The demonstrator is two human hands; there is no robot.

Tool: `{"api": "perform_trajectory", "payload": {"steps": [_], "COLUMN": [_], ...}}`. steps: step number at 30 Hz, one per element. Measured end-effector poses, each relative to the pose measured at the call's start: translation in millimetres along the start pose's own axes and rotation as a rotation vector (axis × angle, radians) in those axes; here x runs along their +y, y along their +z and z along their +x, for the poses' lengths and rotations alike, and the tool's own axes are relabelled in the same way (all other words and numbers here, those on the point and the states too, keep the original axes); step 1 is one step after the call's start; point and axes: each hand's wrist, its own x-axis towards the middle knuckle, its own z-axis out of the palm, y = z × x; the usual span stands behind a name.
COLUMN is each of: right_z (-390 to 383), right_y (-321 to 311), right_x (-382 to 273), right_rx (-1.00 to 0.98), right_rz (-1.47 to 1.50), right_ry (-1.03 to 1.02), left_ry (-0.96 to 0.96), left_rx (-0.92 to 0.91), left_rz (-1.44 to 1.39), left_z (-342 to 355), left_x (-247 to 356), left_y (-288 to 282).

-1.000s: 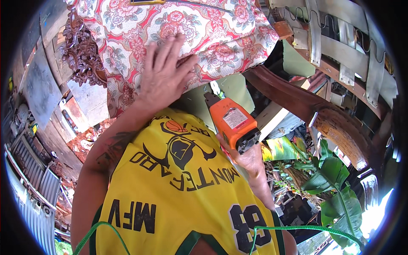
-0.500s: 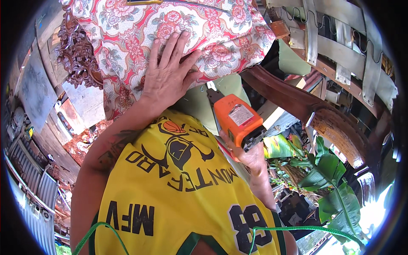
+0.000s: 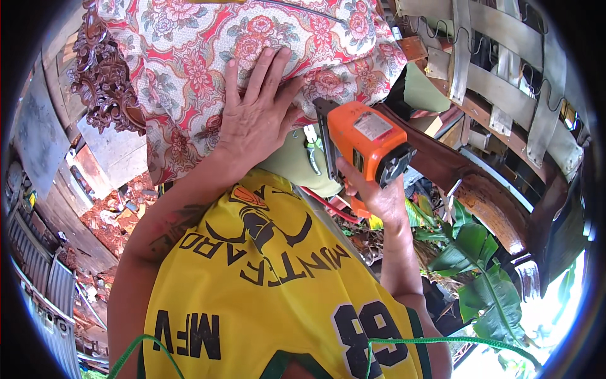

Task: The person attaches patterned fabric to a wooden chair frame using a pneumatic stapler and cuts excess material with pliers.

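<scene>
My left hand [image 3: 252, 126] lies flat on a red and white floral fabric [image 3: 183, 82], fingers spread toward the far side. The fabric drapes over a padded piece, and its loose edge hangs near my body. My right hand [image 3: 382, 196] is wrapped around the handle of an orange staple gun [image 3: 363, 139]. The gun's dark nose overlaps the fabric's near edge, to the right of my left hand; I cannot tell whether it touches. Under that edge is a pale green surface [image 3: 297, 167], with a small plier-like tool [image 3: 314, 158] on it.
Dark carved wood [image 3: 104, 88] borders the fabric at left. On the right stand a curved brown wooden frame [image 3: 486, 199] and a frame with woven grey straps [image 3: 505, 76] and wire springs. A red hose [image 3: 331, 207] runs below the gun. Green leaves [image 3: 495, 303] grow at lower right.
My right hand has lifted the staple gun up and to the right, bringing its nose from over the green surface to the fabric's edge. My left hand stays on the fabric.
</scene>
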Motion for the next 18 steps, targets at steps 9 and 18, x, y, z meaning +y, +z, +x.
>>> {"api": "perform_trajectory", "payload": {"steps": [9,18], "right_z": [47,62], "right_y": [5,16], "right_x": [-13,-28], "right_rx": [-0.01,-0.015], "right_rz": [0.043,0.065], "right_ry": [0.037,0.12], "left_ry": [0.046,0.045], "left_rx": [-0.006,0.03], "left_rz": [-0.114,-0.173], "left_z": [-16,-17], "left_x": [-15,-15], "left_y": [8,8]}}
